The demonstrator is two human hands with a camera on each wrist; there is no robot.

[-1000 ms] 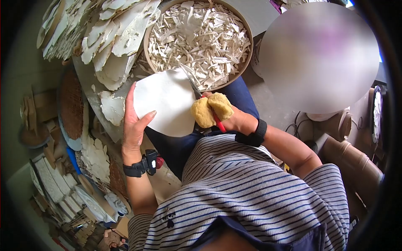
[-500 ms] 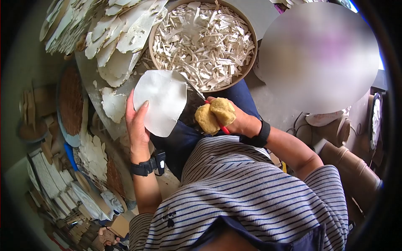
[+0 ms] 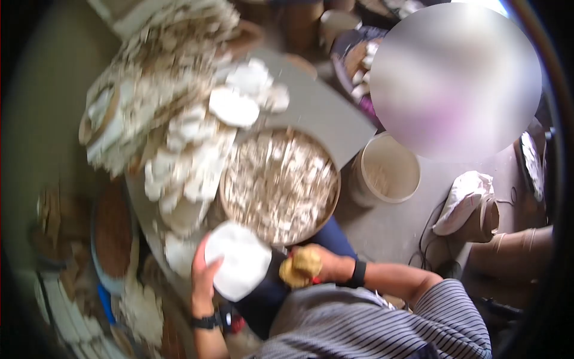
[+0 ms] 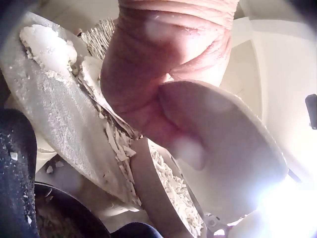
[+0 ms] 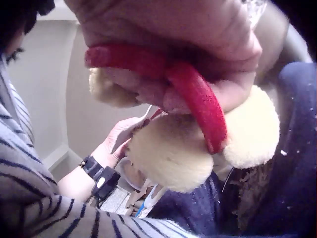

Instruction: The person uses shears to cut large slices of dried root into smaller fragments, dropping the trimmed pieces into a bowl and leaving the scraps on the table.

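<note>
My left hand (image 3: 205,278) pinches a white rounded sheet (image 3: 240,261) by its left edge, thumb on its face; the left wrist view shows the sheet (image 4: 223,148) below the hand (image 4: 168,64). In my right hand (image 3: 332,265) are red-handled scissors (image 5: 198,101), the fingers curled round the handles. Yellow fluffy padding (image 3: 301,267) is at the handles, seen as pale lumps (image 5: 171,151) in the right wrist view. The blades cannot be made out in the head view. A round tub of white scraps (image 3: 281,185) stands just beyond both hands.
Stacks of rough white sheets (image 3: 185,155) lie at the left on a grey table (image 3: 335,122). Right of the tub stands a pale bucket (image 3: 391,170). Farther right are a white bag (image 3: 465,200) and brown tubes (image 3: 514,257). A blurred disc hides the upper right.
The head view has tilted up, so the tub, sheets and both hands appear lower, and the bucket and far table show. Both hands keep hold of the sheet and scissors.
</note>
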